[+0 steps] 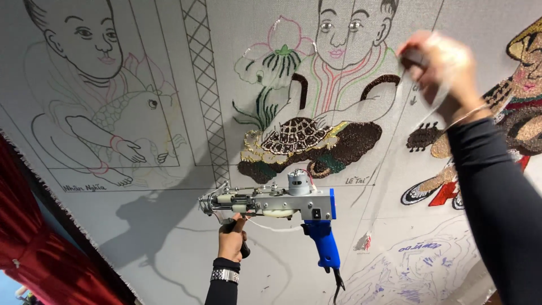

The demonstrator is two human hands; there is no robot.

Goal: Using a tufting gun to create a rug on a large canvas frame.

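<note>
Stretched grey cloth (169, 226) fills our view, drawn over with figures and partly tufted around a turtle (296, 135). Our left hand (231, 240) is wrapped around the front grip of the tufting gun (271, 203), held just off the cloth below the turtle. Our right hand (437, 68) pinches white yarn (468, 116) up high. We judge we are between passes; next calls for steadying the gun's tip against the cloth.
</note>
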